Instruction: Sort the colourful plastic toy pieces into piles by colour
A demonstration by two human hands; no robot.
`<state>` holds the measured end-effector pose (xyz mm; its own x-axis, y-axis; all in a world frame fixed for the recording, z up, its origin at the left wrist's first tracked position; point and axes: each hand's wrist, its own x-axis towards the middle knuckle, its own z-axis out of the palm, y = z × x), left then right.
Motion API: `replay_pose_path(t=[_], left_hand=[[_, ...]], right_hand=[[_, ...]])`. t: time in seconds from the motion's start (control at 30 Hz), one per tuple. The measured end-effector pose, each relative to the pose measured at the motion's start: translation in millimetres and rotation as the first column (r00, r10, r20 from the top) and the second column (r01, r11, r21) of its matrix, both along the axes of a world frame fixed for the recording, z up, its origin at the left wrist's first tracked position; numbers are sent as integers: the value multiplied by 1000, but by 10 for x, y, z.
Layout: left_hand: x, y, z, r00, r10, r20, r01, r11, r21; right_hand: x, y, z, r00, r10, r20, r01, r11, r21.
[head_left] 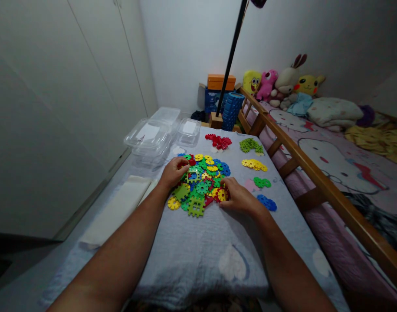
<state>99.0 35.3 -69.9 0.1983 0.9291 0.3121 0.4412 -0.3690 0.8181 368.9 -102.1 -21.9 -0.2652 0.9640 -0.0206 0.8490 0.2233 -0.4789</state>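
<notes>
A mixed pile of plastic interlocking toy pieces (203, 187) in red, yellow, green and blue lies on the cloth-covered table in front of me. My left hand (175, 172) is at the pile's upper left, its fingertips closed on a small red piece (192, 162). At the right edge, my right hand (237, 196) curls its thumb and fingers round a yellow gear-shaped disc (222, 194), with red pieces close against it. Square light-green grid pieces (196, 207) lie at the front of the pile. Some of my fingertips are hidden.
Separate groups lie beyond and right: red pieces (219, 141), light-green pieces (251, 145), yellow discs (254, 164), green discs (262, 182) and blue discs (267, 202). Clear plastic boxes (149, 136) stand back left, near a folded white cloth (118, 210). A wooden bed rail (302, 162) borders the right.
</notes>
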Motion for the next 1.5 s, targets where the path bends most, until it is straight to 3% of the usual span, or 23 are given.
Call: replay_pose_path(t=[0.2,0.33,0.43,0.63,0.77,0.87,0.97,1.2,1.5], left_hand=[[102,-188,170,947,182,-264,-130,970,204],[181,-332,286,922,162,-353,-49,950,307],[226,-413,358,908,111,-404,30,945,326],[302,-541,481,853,-38,-521,195,949,250],[324,-669,547,754,-214,-621,300,953,36],[339,-779,581,655,-355,-667,365,921,-132],[364,-848,582,575,-406,-710,377,902,-211],[384,-846,536,521,-375,-767,361,911,-200],[368,-776,525,622,-304,-721,421,907,-19]], right_hand=[[-103,94,-76,997,-13,-82,27,984,176],[-160,152,-160,984,-19,-177,73,951,302],[-204,177,-185,967,-43,-252,128,935,332],[-224,253,-180,899,-97,-427,231,934,274],[-208,320,-195,831,-146,-536,335,901,275],[-209,352,-219,772,-186,-607,401,884,239],[-209,377,-266,700,-233,-675,454,875,169],[-192,408,-378,616,-285,-734,501,861,86],[-188,412,-347,444,-314,-839,521,853,-43]])
